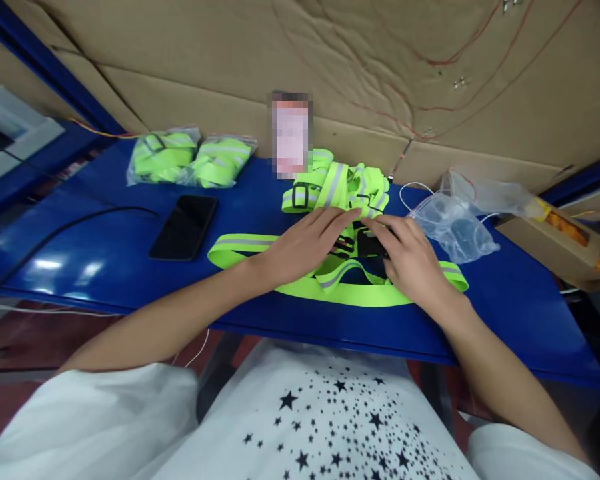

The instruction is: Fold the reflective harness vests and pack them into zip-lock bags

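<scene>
A neon-yellow reflective strap harness (240, 245) lies spread on the blue table (520, 300), with a grey stripe along its bands. My left hand (305, 243) lies over its middle, fingers stretched forward and pressing the straps flat. My right hand (405, 257) is curled over a black buckle (367, 247) on the harness, fingers closed on it. Behind the hands sits a bunched heap of more neon straps (340, 183) with black buckles.
A black phone (184, 227) lies face up left of the harness. Two bagged neon straps (190, 159) sit at the back left. Clear plastic bags (455, 223) and a white wire lie at the right, beside a cardboard box (555, 243). Cardboard sheets wall the back. A black cable (70, 227) crosses the left.
</scene>
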Available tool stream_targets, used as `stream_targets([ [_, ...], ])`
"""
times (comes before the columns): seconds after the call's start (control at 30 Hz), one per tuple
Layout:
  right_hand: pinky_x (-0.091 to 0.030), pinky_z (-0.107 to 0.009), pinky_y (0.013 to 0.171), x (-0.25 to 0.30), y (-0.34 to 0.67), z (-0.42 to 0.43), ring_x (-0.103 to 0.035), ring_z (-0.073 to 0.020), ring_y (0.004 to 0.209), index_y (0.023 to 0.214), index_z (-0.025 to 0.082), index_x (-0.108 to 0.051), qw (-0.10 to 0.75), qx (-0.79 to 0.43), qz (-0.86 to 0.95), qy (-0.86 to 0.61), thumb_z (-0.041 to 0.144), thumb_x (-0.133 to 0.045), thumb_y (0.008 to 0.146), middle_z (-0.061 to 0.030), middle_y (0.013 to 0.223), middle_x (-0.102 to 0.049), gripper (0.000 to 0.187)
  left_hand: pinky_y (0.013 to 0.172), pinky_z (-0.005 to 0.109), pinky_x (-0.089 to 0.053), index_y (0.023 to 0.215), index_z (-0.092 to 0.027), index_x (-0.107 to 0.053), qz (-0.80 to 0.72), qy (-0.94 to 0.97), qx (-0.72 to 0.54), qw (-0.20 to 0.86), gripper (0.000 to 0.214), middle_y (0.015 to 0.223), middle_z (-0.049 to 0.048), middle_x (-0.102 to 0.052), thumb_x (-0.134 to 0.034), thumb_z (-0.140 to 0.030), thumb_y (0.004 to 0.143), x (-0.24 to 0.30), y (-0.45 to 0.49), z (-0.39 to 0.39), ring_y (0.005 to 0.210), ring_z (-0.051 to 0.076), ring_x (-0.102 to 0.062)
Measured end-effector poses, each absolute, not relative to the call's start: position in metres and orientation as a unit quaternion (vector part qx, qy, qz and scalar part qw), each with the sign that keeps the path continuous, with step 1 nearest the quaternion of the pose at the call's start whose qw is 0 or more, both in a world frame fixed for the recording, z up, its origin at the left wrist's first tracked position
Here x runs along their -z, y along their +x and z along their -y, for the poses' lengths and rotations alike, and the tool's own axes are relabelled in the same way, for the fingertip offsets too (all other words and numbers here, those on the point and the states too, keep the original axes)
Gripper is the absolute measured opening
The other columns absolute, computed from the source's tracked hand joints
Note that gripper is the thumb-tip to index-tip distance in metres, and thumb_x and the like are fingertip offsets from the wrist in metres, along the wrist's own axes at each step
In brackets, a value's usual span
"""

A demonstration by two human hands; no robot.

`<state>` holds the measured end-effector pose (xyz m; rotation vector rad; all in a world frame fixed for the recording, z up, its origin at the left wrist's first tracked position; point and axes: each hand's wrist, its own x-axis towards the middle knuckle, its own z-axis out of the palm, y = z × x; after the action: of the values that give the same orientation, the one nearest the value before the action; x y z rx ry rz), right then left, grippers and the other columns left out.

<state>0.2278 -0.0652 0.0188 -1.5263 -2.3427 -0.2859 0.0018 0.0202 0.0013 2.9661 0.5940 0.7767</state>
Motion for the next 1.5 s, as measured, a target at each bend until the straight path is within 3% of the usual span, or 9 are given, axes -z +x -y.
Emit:
stream_targets([
  [0.43, -0.05, -0.05, 0.094, 0.0, 0.198, 0.07, -0.054, -0.0347, 0.112, 0.144, 0.009, -0.051, 0.174, 0.148, 0.808, -0.543, -0.001, -0.043, 0.08, -0.0208, 0.134, -0.06, 0.065, 0.11, 0.052, -0.045, 0.158, -0.007, -0.023, -0.239, 0.936, -0.256, 0.005, 0.068, 0.133, 0.0239, -0.056, -0.049, -0.007, 0.095, 0.009, 0.017, 0.001, 0.125, 0.034, -0.055],
  [0.53, -0.048, -0.049, 0.091, -0.002, 0.204, 0.068, -0.056, -0.0352, 0.113, 0.142, 0.01, -0.052, 0.189, 0.124, 0.807, -0.546, 0.002, -0.046, 0.079, -0.0207, 0.133, -0.061, 0.064, 0.109, 0.053, -0.046, 0.16, -0.013, -0.02, -0.212, 0.937, -0.269, 0.069, 0.077, 0.137, 0.0235, -0.054, -0.061, -0.026, 0.096, 0.0, 0.013, -0.001, 0.129, 0.035, -0.053],
  [0.67, -0.044, -0.052, 0.101, -0.014, 0.219, 0.067, -0.058, -0.032, 0.121, 0.142, 0.022, -0.05, 0.328, 0.087, 0.781, -0.524, 0.01, -0.049, 0.079, -0.0126, 0.132, -0.065, 0.065, 0.117, 0.061, -0.034, 0.161, -0.024, -0.022, -0.172, 0.938, -0.273, 0.126, 0.102, 0.154, 0.0217, -0.045, -0.074, -0.062, 0.082, -0.027, -0.008, -0.009, 0.142, 0.039, -0.043],
  [0.83, -0.051, -0.047, 0.1, -0.02, 0.221, 0.073, -0.066, -0.0269, 0.113, 0.132, 0.027, -0.054, 0.485, 0.001, 0.725, -0.49, 0.02, -0.061, 0.084, -0.0076, 0.118, -0.07, 0.049, 0.126, 0.064, -0.012, 0.16, -0.028, -0.027, -0.139, 0.931, -0.257, 0.218, 0.112, 0.16, 0.0181, -0.041, -0.081, -0.067, 0.07, -0.039, -0.02, -0.017, 0.153, 0.04, -0.029],
  [0.97, -0.056, -0.041, 0.096, -0.021, 0.216, 0.077, -0.069, -0.0236, 0.108, 0.135, 0.027, -0.051, 0.537, -0.13, 0.719, -0.422, 0.019, -0.071, 0.08, -0.0067, 0.117, -0.07, 0.058, 0.121, 0.055, -0.034, 0.15, -0.027, -0.045, -0.109, 0.901, -0.258, 0.332, 0.099, 0.145, 0.0141, -0.059, -0.089, -0.058, 0.067, -0.036, -0.017, -0.016, 0.138, 0.035, -0.053],
  [1.13, -0.059, -0.042, 0.089, -0.029, 0.214, 0.081, -0.069, -0.0247, 0.104, 0.133, 0.028, -0.05, 0.554, -0.222, 0.697, -0.398, 0.04, -0.075, 0.083, -0.0085, 0.115, -0.068, 0.058, 0.111, 0.046, -0.049, 0.148, -0.03, -0.048, -0.074, 0.831, -0.229, 0.501, 0.107, 0.151, 0.012, -0.053, -0.097, -0.047, 0.054, -0.045, -0.018, -0.001, 0.134, 0.033, -0.057],
  [1.3, -0.06, -0.04, 0.086, -0.036, 0.213, 0.086, -0.066, -0.0254, 0.109, 0.133, 0.028, -0.05, 0.561, -0.228, 0.672, -0.426, 0.049, -0.076, 0.081, -0.0091, 0.115, -0.064, 0.061, 0.089, 0.037, -0.058, 0.137, -0.023, -0.057, -0.115, 0.742, -0.242, 0.615, 0.073, 0.118, 0.0088, -0.072, -0.089, -0.031, 0.071, -0.043, -0.01, 0.017, 0.1, 0.024, -0.072],
  [1.4, -0.061, -0.038, 0.084, -0.04, 0.216, 0.083, -0.067, -0.0235, 0.105, 0.143, 0.029, -0.044, 0.535, -0.277, 0.683, -0.412, 0.048, -0.082, 0.076, -0.0109, 0.127, -0.061, 0.079, 0.082, 0.035, -0.057, 0.107, -0.015, -0.073, -0.105, 0.709, -0.218, 0.662, 0.037, 0.091, 0.0077, -0.076, -0.082, -0.038, 0.079, -0.043, -0.008, 0.016, 0.083, 0.023, -0.072],
  [1.5, -0.061, -0.041, 0.088, -0.042, 0.225, 0.075, -0.068, -0.0245, 0.107, 0.154, 0.029, -0.035, 0.466, -0.389, 0.705, -0.366, 0.052, -0.087, 0.068, -0.0129, 0.136, -0.059, 0.103, 0.076, 0.035, -0.057, 0.093, -0.013, -0.075, -0.091, 0.662, -0.195, 0.718, 0.041, 0.08, 0.0088, -0.075, -0.082, -0.051, 0.078, -0.043, -0.011, 0.009, 0.074, 0.023, -0.071],
])
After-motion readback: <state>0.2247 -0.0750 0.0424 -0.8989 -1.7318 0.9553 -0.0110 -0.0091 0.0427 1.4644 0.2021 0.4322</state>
